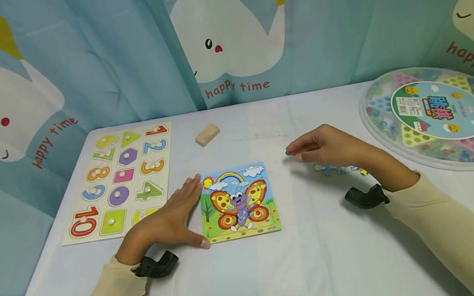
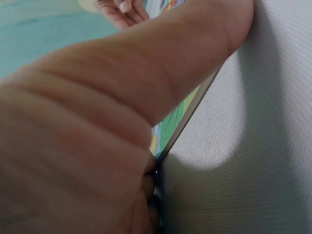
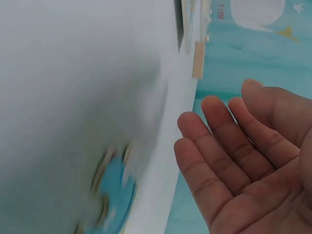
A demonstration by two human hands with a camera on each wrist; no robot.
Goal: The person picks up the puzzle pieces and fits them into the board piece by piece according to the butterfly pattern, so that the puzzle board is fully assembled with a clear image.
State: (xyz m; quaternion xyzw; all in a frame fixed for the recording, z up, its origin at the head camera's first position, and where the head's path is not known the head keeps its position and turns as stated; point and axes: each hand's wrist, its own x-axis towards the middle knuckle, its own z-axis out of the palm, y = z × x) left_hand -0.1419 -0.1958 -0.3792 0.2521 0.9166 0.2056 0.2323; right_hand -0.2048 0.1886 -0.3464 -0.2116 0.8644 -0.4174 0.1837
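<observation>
A square picture puzzle (image 1: 238,203) showing a butterfly under a rainbow lies flat on the table. Along its left side rests my left hand (image 1: 169,221), thumb at the lower corner and straight fingers near the upper one. In the left wrist view, this hand (image 2: 97,112) covers much of the puzzle's green edge (image 2: 176,122). My right hand (image 1: 332,147) hovers right of the puzzle, fingers loosely bent. The right wrist view shows nothing in that hand (image 3: 243,170). Beneath it lie small colourful puzzle pieces (image 1: 327,170), partly hidden by the forearm; blue pieces (image 3: 117,190) appear blurred in the right wrist view.
A number-and-shape peg board (image 1: 166,176) lies at the left. Behind the butterfly puzzle is a small wooden block (image 1: 207,134). A round, clear-lidded game box (image 1: 439,109) occupies the right back. A blue whale-print curtain (image 1: 338,19) hangs behind the white table (image 1: 297,275).
</observation>
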